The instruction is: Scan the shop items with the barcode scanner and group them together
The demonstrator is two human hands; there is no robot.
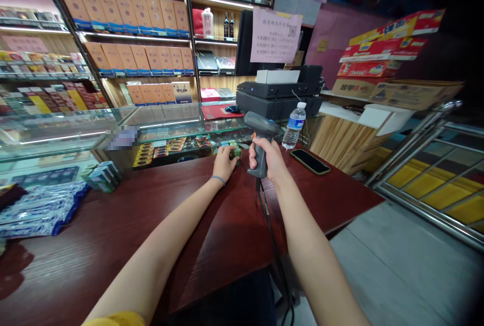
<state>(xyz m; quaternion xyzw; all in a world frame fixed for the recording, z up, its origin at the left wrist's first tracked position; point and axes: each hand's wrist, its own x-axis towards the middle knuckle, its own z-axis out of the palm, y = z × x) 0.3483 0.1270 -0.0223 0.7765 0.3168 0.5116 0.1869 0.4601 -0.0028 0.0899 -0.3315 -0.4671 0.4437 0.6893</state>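
Note:
My right hand (269, 156) is wrapped round the handle of a dark grey barcode scanner (260, 157), a finger at its trigger. The scanner's head points left and away from me, and its black cable (267, 210) runs down over the table's near edge. My left hand (224, 164) rests on the dark red tabletop, its fingers curled on a small green pack (236, 151) that it partly hides. Both hands are close together, with the scanner just right of the green pack.
A water bottle (294, 127) and a phone (310, 161) are right of the scanner. Green boxes (102, 177) and blue-white packets (43, 207) lie left. A glass display counter (170, 114), cash register (276, 104) and stocked shelves stand behind. A metal rail (427, 175) is at right.

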